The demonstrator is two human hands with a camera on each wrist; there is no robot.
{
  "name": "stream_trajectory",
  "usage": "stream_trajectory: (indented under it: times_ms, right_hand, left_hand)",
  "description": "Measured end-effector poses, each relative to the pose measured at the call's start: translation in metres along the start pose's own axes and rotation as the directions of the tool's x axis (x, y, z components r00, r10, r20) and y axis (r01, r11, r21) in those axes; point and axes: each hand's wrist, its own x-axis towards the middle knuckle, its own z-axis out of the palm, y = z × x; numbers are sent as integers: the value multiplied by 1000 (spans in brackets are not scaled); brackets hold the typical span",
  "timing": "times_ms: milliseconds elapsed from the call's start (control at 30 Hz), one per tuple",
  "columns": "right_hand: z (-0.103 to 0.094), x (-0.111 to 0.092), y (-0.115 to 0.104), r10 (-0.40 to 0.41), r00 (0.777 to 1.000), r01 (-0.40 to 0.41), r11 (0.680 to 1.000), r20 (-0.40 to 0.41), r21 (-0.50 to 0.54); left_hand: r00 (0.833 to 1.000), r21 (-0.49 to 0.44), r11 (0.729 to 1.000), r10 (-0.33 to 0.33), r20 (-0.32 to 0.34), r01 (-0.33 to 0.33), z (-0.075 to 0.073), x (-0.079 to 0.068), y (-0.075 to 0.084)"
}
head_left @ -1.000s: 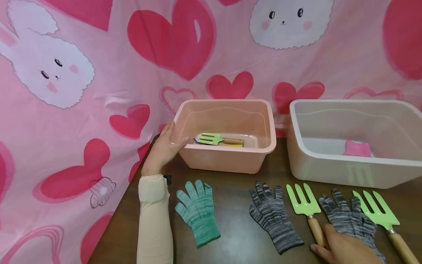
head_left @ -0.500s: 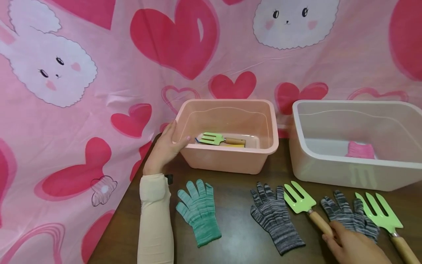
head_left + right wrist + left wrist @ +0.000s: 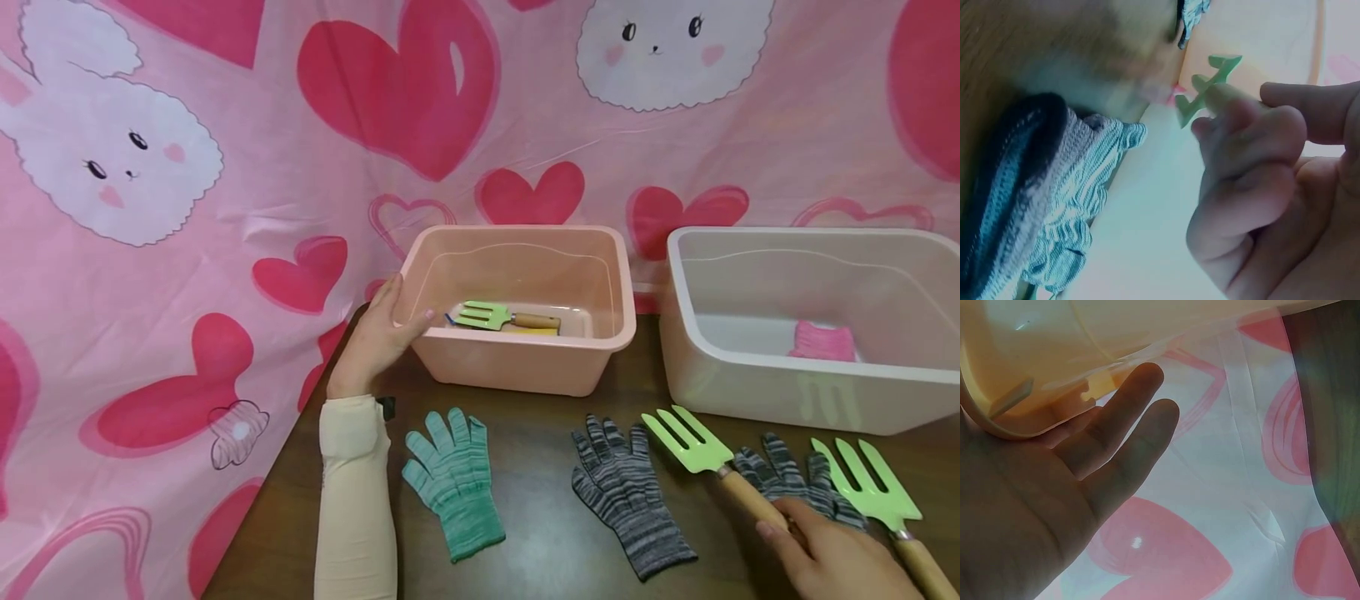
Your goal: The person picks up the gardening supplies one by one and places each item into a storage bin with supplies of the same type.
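Right hand (image 3: 840, 550) pinches garden fork (image 3: 705, 455) by its handle (image 3: 750, 497), fork at 4 o'clock in head view, grey glove (image 3: 633, 504) at its 8 o'clock, left hand (image 3: 375, 340) touches peach tub (image 3: 517, 365) on its 9 o'clock side, fingers spread

Pink cloth: we see printed fabric (image 3: 540, 100) hanging from nine o'clock through twelve to three, with wrinkles between nine and ten.
Big heart: we find this red print (image 3: 435, 100) between eleven and twelve, smaller hearts scattered below it.
Rabbit: we spot its white face (image 3: 150, 187) near ten o'clock, tilted.
Second white face: we see this print (image 3: 660, 79) between one and two, cut off by the top edge.
Outlined flower: we notice it (image 3: 242, 429) at eight.
Tabletop: we look down on dark brown wood (image 3: 536, 492) at six, its left edge slanting toward seven.
Light: we catch a soft, pale sheen on the wood near six.
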Motion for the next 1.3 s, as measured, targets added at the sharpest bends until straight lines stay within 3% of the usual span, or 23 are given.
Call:
stream_trajectory:
  times_ms: [200, 267, 367, 433, 633, 733, 967, 1067, 1300]
  right_hand:
    - [-7, -6, -7, -80, 989, 81, 997, -122, 5]
    - [-8, -9, -7, -127, 970, 130, 991, -207, 2]
    - [-7, -12, -5, -217, 908, 222, 975, -358, -27]
    - [-8, -14, -3, -238, 881, 244, 969, -408, -37]
    - [-15, -16, -4, -231, 868, 245, 969, -440, -27]
    - [-19, -15, -5, -273, 819, 294, 955, -505, -40]
    - [-29, -14, -12, -397, 663, 437, 894, -634, -103]
    - [-34, -13, -17, -415, 630, 462, 880, -656, -112]
    - [-47, -11, -30, -444, 593, 490, 861, -672, -136]
  left_hand:
    - [1000, 6, 1000, -2, -3, 2, 0, 0, 1]
    - [1000, 2, 1000, -4, -5, 4, 0, 0, 1]
    - [1000, 9, 1000, -4, 2, 4, 0, -1, 0]
    - [1000, 7, 1000, -11, 2, 11, 0, -1, 0]
    - [1000, 2, 1000, -16, 6, 16, -1, -3, 1]
    - [1000, 5, 1000, -11, 11, 11, 0, -2, 1]
    - [1000, -7, 1000, -24, 17, 24, 0, -3, 2]
    - [1000, -8, 1000, -21, 12, 21, -1, -3, 2]
    - [1000, -19, 1000, -18, 19, 18, -1, -2, 1]
